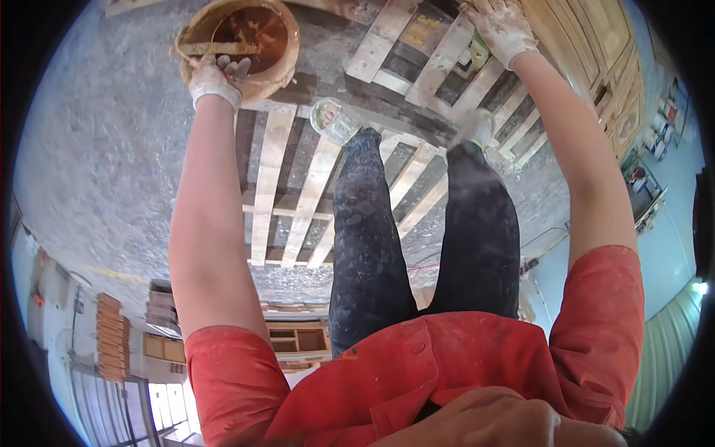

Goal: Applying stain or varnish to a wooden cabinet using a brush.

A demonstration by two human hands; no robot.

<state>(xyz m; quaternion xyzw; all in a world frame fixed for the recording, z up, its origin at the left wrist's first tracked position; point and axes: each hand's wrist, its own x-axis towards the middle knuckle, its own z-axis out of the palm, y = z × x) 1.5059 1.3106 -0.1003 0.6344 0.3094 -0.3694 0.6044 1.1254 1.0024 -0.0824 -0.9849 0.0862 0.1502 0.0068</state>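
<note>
At the upper left, my left hand [217,79], in a stained whitish glove, reaches to the near rim of a round tan tub [277,83]. Reddish-brown liquid [269,31] lies inside it. The fingers are closed on what looks like a wide flat brush [232,49], tan and held across the tub's opening; its grip is mostly hidden. At the top right, my right hand [500,28], also in a stained glove, lies with fingers extended at the edge of a yellowish wooden door panel [588,37]. Its fingertips run to the frame's upper edge.
Slatted wooden pallets [274,171] lie under and ahead of my legs, with gaps between slats. My shoes in clear covers [335,121] stand on them. A small green-and-tan object [479,52] sits near my right hand. Stacked brown wood pieces [112,335] stand behind at left.
</note>
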